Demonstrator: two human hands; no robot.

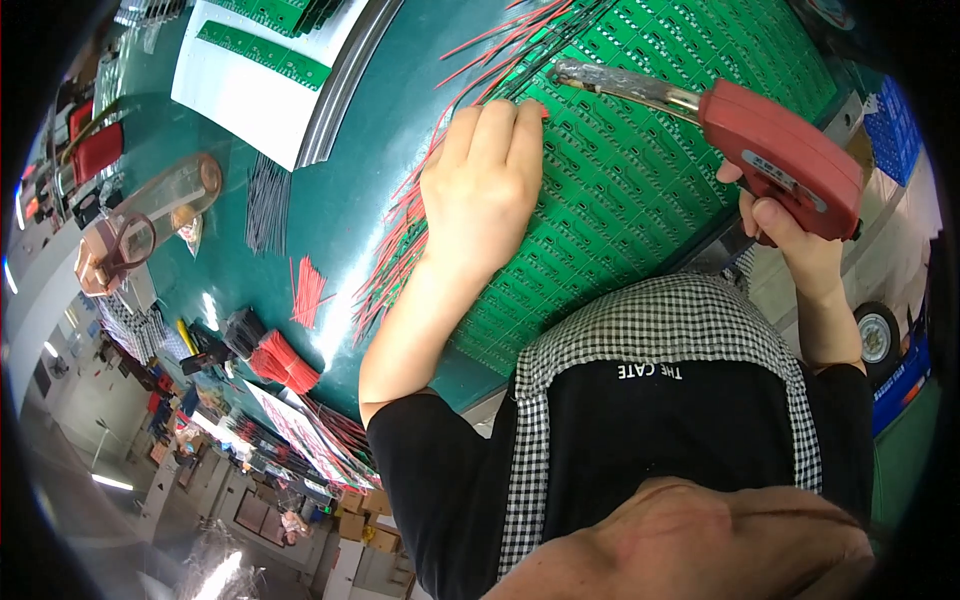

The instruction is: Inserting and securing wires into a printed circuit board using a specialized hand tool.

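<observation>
Two hands at work: right hand (pixel 790 235) grips red pistol-shaped soldering gun (pixel 775 160) by its handle; left hand (pixel 485 180) presses flat, fingers closed, empty, on thin green circuit-board panel (pixel 620 190) on counter (pixel 300 240). Panel likely stiff, light, fragile; best held by edges.

Bright, even overhead light, white glare streaks on the teal table (pixel 250 290), soft shadow under the left hand (pixel 482 185), heavy fisheye bending toward the rim, black vignette corners, floor clutter at lower left blurred, centre sharp.
</observation>
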